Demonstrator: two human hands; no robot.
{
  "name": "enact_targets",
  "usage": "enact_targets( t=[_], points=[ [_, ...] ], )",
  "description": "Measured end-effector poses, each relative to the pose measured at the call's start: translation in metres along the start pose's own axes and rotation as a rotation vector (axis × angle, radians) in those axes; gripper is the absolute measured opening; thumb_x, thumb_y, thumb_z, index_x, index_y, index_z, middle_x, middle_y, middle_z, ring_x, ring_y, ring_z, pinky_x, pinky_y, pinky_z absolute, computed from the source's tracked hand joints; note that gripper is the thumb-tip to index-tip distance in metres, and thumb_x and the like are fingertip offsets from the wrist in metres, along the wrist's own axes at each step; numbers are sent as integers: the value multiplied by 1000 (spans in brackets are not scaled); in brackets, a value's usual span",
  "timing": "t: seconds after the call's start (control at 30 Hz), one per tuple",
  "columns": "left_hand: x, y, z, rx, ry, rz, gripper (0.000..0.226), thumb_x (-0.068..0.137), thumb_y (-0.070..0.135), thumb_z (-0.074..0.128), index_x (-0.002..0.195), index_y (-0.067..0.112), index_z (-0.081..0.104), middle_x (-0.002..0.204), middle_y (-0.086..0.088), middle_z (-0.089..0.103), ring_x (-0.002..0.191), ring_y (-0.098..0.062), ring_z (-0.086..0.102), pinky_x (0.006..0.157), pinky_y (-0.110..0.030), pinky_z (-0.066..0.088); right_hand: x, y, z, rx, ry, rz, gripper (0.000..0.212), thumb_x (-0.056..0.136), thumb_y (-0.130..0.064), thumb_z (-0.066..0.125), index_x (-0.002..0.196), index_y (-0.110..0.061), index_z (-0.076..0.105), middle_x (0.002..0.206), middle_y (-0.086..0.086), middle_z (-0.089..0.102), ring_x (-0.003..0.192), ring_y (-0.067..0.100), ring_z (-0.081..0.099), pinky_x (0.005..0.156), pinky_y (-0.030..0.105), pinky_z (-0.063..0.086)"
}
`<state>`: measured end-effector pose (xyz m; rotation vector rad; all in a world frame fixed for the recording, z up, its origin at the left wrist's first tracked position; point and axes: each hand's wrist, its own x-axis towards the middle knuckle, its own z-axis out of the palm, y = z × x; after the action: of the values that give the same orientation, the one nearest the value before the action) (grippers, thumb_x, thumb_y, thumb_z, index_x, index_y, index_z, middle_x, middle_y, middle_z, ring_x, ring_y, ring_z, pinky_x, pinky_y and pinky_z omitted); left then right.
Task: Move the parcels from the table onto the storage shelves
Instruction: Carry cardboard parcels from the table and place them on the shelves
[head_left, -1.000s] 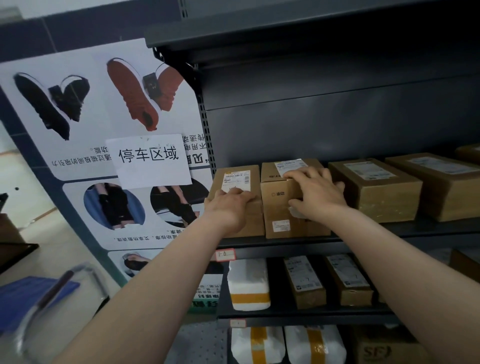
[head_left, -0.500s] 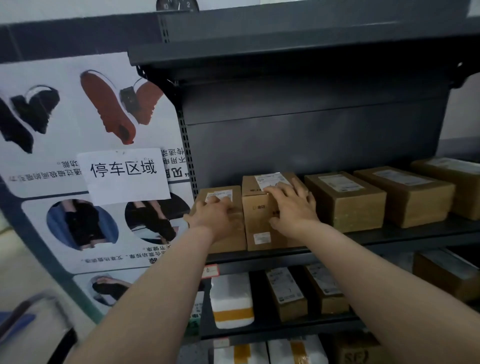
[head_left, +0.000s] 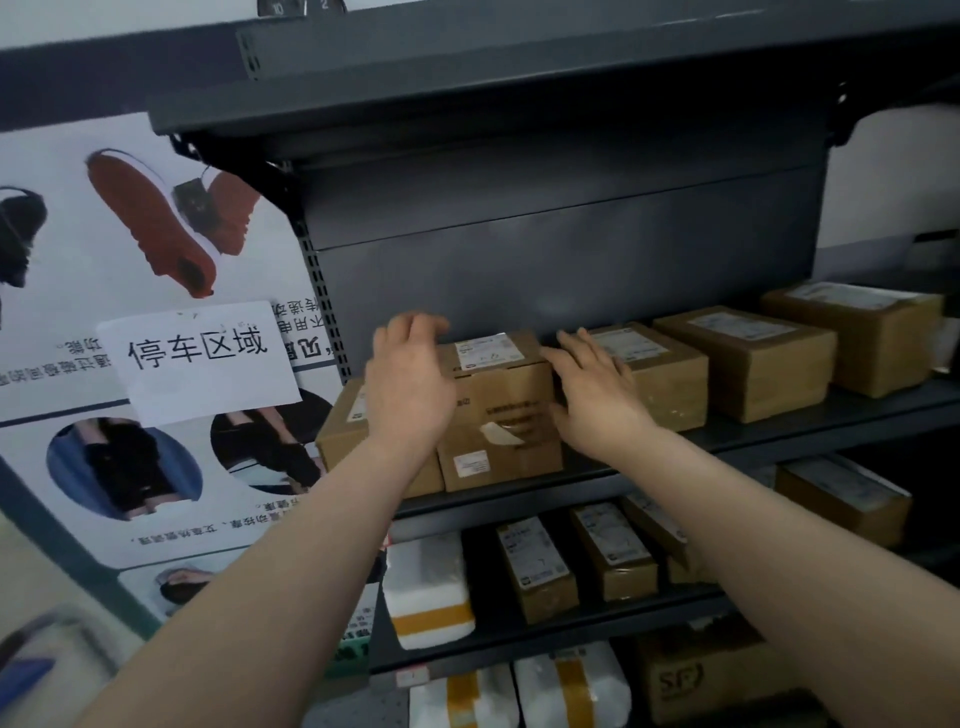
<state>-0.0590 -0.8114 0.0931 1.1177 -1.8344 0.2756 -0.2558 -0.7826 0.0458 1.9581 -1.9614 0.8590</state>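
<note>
Both hands flank a tall cardboard parcel (head_left: 498, 410) standing on the middle shelf (head_left: 779, 434) of a dark metal storage rack, a white shipping label on its top. The left hand (head_left: 410, 384) lies against its left side, fingers bent near the top rear edge; I cannot tell whether they grip it. The right hand (head_left: 597, 395) presses the right side with fingers straight and close together, slid between this parcel and the neighbouring box (head_left: 665, 379). A lower brown box (head_left: 340, 441) sits just to the left, partly hidden by the left wrist. More cardboard boxes line the shelf to the right. The shelf below holds a white parcel with orange tape (head_left: 428, 592) and small labelled boxes. A shoe poster (head_left: 156, 234) with a paper sign (head_left: 202, 358) hangs at the left.
</note>
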Motion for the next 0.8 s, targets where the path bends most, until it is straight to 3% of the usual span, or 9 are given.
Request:
enact_targets(
  t=[0.1, 0.27, 0.47, 0.67, 0.8],
  points=[
    [7, 50, 20, -71, 17, 138, 35, 86, 0, 52, 117, 14, 60, 127, -4, 54, 116, -23, 45, 86, -33, 43, -4, 39, -11, -6, -42, 61, 66, 88, -23, 61, 146, -26, 30, 159, 1, 15, 147, 20, 2, 118, 47, 10],
    [13, 125, 75, -99, -170, 283, 39, 84, 0, 54, 121, 12, 58, 135, -6, 49, 121, -25, 43, 98, -37, 41, -2, 112, -32, -54, -104, 128, 63, 89, -20, 57, 146, -26, 32, 159, 4, 13, 148, 22, 0, 117, 44, 8],
    [10, 159, 149, 52, -625, 44, 56, 94, 12, 51, 147, 22, 35, 158, -5, 21, 142, -26, 21, 115, -41, 30, 0, 193, -47, -47, -162, 108, 57, 91, -23, 59, 144, -25, 37, 157, 4, 20, 147, 23, 3, 117, 41, 8],
    [8, 168, 182, 125, -754, -122, 58, 99, 23, 45, 152, 31, 22, 161, -11, 10, 146, -39, 9, 118, -51, 20, 12, 218, -38, -55, -251, -19, 63, 92, -26, 53, 149, -25, 27, 155, 3, 29, 148, 19, 2, 117, 47, -2],
    [4, 172, 187, 149, -734, -211, 55, 100, 22, 43, 151, 32, 26, 160, -11, 15, 139, -40, 27, 114, -47, 29, 18, 216, -32, -42, -274, -60, 62, 93, -29, 50, 149, -20, 26, 148, 10, 41, 147, 17, 11, 117, 49, -4]
  ],
)
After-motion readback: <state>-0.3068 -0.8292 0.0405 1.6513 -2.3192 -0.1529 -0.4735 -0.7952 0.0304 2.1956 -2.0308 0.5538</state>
